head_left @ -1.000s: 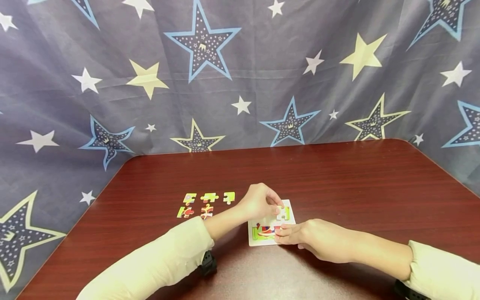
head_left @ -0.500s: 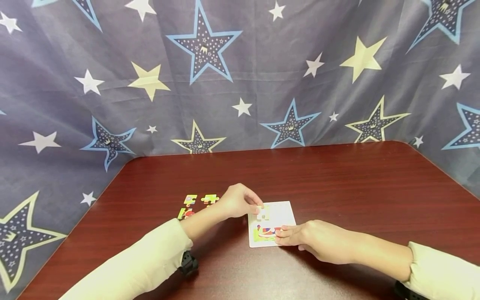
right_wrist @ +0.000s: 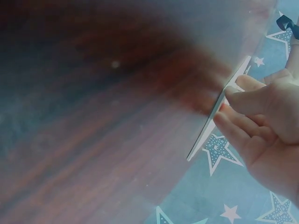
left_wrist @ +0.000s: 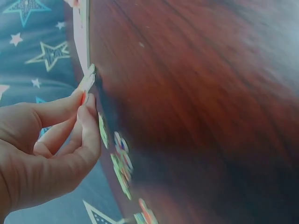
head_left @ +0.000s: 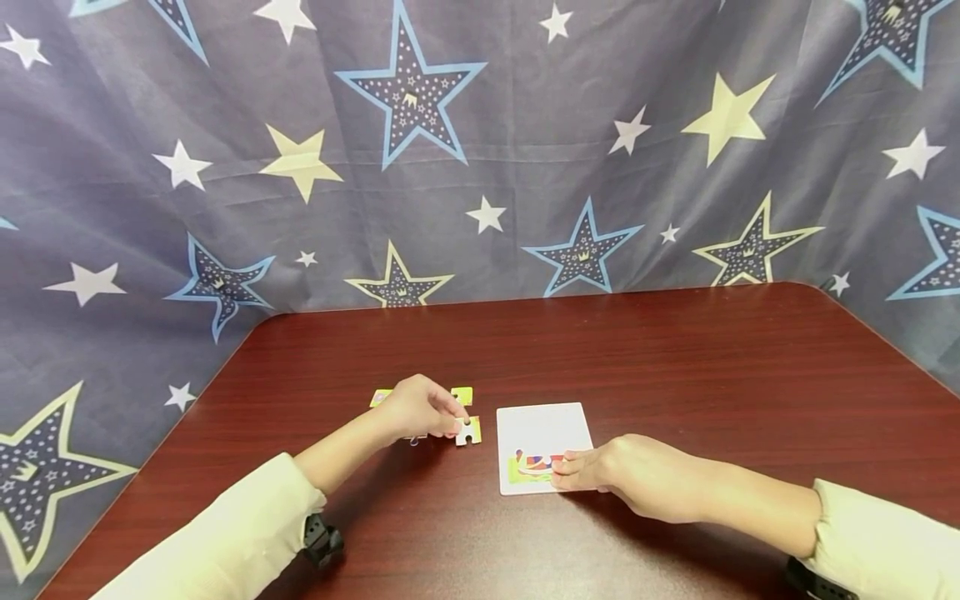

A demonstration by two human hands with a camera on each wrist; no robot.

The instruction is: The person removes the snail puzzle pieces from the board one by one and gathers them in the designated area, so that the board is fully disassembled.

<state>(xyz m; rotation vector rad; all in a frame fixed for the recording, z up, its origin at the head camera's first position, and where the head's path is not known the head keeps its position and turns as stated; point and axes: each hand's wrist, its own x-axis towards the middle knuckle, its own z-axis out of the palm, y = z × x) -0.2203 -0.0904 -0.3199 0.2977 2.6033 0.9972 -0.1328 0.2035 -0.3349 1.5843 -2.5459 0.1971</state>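
My left hand (head_left: 414,408) pinches a jigsaw piece (head_left: 468,432) between thumb and fingers, over the table left of the white puzzle board (head_left: 534,423). In the left wrist view that piece (left_wrist: 88,80) shows nearly edge-on at the fingertips. Fingers of my right hand (head_left: 647,477) press on the board's lower right part, over joined puzzle pieces (head_left: 527,469) in yellow, red and blue. The right wrist view shows these fingers touching the board (right_wrist: 202,140) from above. The fingers hide part of the joined pieces.
Loose puzzle pieces (head_left: 462,395) lie on the brown table (head_left: 675,358) around and behind my left hand, partly hidden by it; the left wrist view shows several. A grey curtain (head_left: 510,158) with stars hangs behind the table's far edge.
My left hand has moved left with the pinched piece, from over the board's upper part to beside the loose pieces. My right hand stays on the board.
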